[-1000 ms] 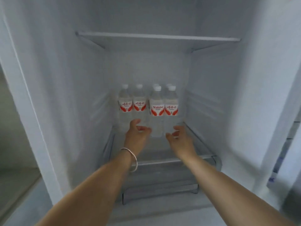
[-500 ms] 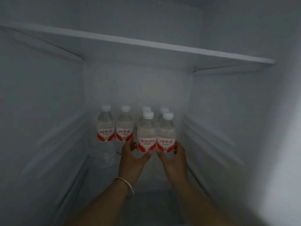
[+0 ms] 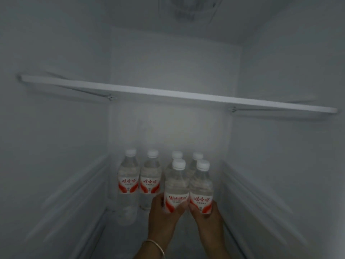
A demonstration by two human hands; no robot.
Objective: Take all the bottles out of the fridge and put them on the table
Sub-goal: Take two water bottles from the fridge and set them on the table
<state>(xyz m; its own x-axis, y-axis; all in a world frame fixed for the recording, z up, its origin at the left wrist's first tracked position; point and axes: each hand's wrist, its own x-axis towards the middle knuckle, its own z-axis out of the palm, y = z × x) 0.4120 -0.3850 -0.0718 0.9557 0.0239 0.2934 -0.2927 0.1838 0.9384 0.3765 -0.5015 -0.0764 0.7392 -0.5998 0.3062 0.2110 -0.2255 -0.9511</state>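
The left wall of the fridge [image 3: 56, 128] is ribbed low down and blurred. A white shelf [image 3: 168, 94] crosses the compartment above the bottles, sloping slightly down toward the right in this view.

Six clear water bottles with white caps and red-and-white labels stand upright on the fridge floor. Furthest left is the far-left bottle [image 3: 128, 182], and just beside it, touching or nearly so, is the second bottle [image 3: 150, 180]. Both stand at the back, untouched.

Right of these, the left hand [image 3: 164, 215] grips the front-left bottle [image 3: 176, 187] round its lower label, the fingers curled behind the bottle and the thumb pressed across the front. A thin bangle [image 3: 155, 246] circles that wrist. Behind this bottle only the cap and shoulder of the back-middle bottle [image 3: 177, 155] show.

Next, the right hand [image 3: 207, 219] grips the front-right bottle [image 3: 201, 189] the same way, thumb on the front of the label and fingers wrapped round its right side. The two held bottles are side by side, touching. Whether their bases are off the floor cannot be told, as the hands hide them. Behind peeks the cap of the back-right bottle [image 3: 197, 156].

The right wall [image 3: 280, 146] is ribbed too.
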